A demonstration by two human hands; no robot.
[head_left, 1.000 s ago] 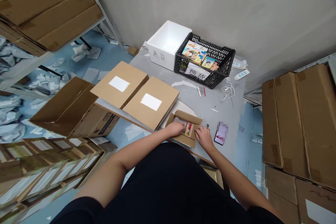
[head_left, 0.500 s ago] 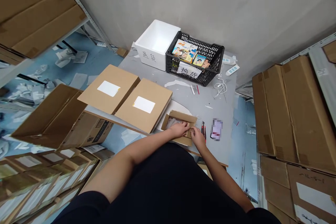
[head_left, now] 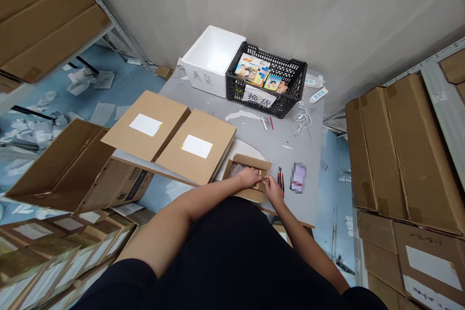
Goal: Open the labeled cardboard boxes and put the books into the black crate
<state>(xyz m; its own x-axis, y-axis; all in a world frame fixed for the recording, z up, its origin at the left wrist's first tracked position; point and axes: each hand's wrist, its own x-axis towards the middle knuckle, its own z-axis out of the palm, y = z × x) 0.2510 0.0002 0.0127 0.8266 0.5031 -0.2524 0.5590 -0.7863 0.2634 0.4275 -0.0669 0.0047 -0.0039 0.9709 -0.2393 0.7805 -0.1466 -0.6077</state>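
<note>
A small open cardboard box point(head_left: 248, 194) lies near the table's front edge, with white wrapping point(head_left: 236, 170) visible inside. My left hand point(head_left: 250, 177) rests over the box's middle and hides most of its contents. My right hand point(head_left: 272, 191) meets it from the right, its fingertips pinched on a cardboard flap point(head_left: 259, 184) at the box's inner edge. Two flat kraft mailers with white labels point(head_left: 169, 138) lie just to the left. Red-handled tools point(head_left: 281, 181) and a phone with a blurred screen point(head_left: 298, 178) sit to the right of my right hand.
At the back of the grey table point(head_left: 290, 150) stand a white foam box point(head_left: 210, 60) and a black plastic basket point(head_left: 265, 80) holding colourful booklets. A white cable point(head_left: 302, 120) lies nearby. Stacked cartons point(head_left: 399, 155) rise at right; shelves and an open carton point(head_left: 72, 169) stand at left.
My hands have come closer together over the box. The colourful item inside no longer shows, and the red-handled tools beside my right hand are now visible. The view has shifted slightly.
</note>
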